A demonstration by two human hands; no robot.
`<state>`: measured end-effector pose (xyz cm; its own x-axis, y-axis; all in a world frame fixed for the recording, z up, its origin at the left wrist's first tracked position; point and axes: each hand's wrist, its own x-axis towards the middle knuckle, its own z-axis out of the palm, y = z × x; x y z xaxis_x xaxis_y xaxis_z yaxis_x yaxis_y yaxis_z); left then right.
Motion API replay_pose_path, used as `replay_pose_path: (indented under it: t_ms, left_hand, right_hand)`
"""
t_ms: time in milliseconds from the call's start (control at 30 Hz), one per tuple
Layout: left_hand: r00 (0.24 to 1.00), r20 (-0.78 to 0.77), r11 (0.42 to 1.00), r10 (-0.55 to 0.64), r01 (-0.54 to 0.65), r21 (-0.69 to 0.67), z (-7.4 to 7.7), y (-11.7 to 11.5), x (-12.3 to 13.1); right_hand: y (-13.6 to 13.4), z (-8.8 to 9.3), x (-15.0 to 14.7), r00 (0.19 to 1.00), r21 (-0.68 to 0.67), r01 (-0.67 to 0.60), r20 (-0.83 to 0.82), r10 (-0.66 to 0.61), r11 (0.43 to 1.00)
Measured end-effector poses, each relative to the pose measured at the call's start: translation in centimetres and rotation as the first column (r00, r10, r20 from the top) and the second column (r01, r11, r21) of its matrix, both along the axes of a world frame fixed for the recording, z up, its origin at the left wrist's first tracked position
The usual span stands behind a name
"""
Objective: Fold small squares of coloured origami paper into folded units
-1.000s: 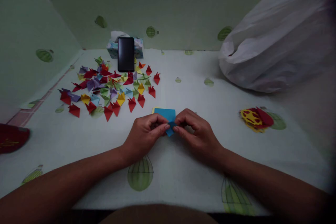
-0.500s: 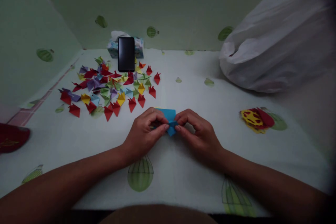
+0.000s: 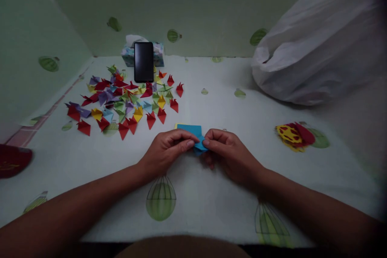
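A small folded piece of blue paper point(image 3: 200, 147) is pinched between my two hands near the middle of the table. My left hand point(image 3: 169, 148) grips its left side with thumb and forefinger. On its right edge, the thumb and index finger of my right hand point(image 3: 231, 151) press together. Just behind lies a flat stack of paper sheets point(image 3: 189, 129), blue on top with a yellow edge showing; my left fingers partly cover it. To the left, folded paper cranes point(image 3: 132, 124) in red, yellow, green, purple and light blue are spread out.
A black phone point(image 3: 144, 62) leans on a tissue box point(image 3: 128, 56) behind the cranes. At the back right sits a large white plastic bag point(image 3: 296, 60). Yellow and red cut-out pieces point(image 3: 290, 135) lie on the right, and a dark red object point(image 3: 14, 160) at the left edge.
My hands have shifted their hold on the folded blue paper, which is turned slightly. The left fingers are flatter, and more of the paper stack shows behind them.
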<state>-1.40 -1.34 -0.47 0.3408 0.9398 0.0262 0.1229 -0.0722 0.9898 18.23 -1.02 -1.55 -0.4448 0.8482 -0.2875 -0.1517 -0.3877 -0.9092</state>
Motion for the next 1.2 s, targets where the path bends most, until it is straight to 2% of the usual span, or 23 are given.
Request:
replay_pose_path:
  t_ms: [100,233,367,433,533,667,767,833,900,1000,1200]
  left_hand:
    - [0.996,-0.061,0.986,-0.057,0.066,0.153,-0.11,0.31,-0.24]
    - [0.982,-0.161,0.913,-0.1,0.155,0.379,-0.33,0.48,-0.42]
    - [0.976,-0.217,0.835,-0.016,0.133,0.533,-0.42,0.23,-0.48]
    - [0.979,-0.202,0.82,0.029,0.092,0.565,-0.42,0.09,-0.48]
    - [0.981,-0.156,0.866,0.112,-0.02,0.499,-0.32,-0.07,-0.36]
    - [0.989,-0.067,0.977,0.134,-0.12,0.174,0.01,-0.22,0.06]
    - [0.988,-0.006,0.986,0.156,-0.156,-0.06,0.14,-0.33,0.36]
    - [0.985,0.022,0.978,0.172,-0.168,-0.121,0.07,-0.38,0.46]
    - [0.986,0.023,0.981,0.164,-0.161,-0.113,-0.11,-0.41,0.46]
    - [0.991,-0.019,0.991,0.133,-0.133,-0.023,-0.35,-0.45,0.37]
    - [0.986,-0.12,0.99,0.113,-0.102,0.092,-0.26,-0.47,0.26]
  right_hand:
    - [0.25,0.03,-0.03,0.994,-0.134,-0.008,-0.106,-0.006,0.991]
    - [0.52,0.34,-0.03,0.984,-0.257,-0.055,-0.181,0.008,0.965]
    - [0.46,0.44,-0.1,0.984,-0.285,-0.086,-0.175,0.037,0.955]
    - [0.32,0.36,-0.19,0.986,-0.267,-0.104,-0.151,0.065,0.958]
    - [0.09,0.19,-0.24,0.993,-0.164,-0.089,-0.089,0.075,0.982]
    - [-0.05,0.28,-0.1,0.998,0.104,-0.018,0.066,0.011,0.994]
    - [-0.07,0.51,-0.07,0.991,0.267,-0.028,0.133,-0.008,0.963]
    - [-0.13,0.61,-0.1,0.985,0.336,-0.049,0.171,-0.01,0.941]
    - [-0.22,0.65,-0.11,0.972,0.378,-0.076,0.234,-0.016,0.923]
    - [-0.36,0.66,-0.05,0.948,0.409,-0.101,0.317,-0.038,0.907]
    - [-0.36,0.53,0.03,0.913,0.509,-0.131,0.397,-0.097,0.851]
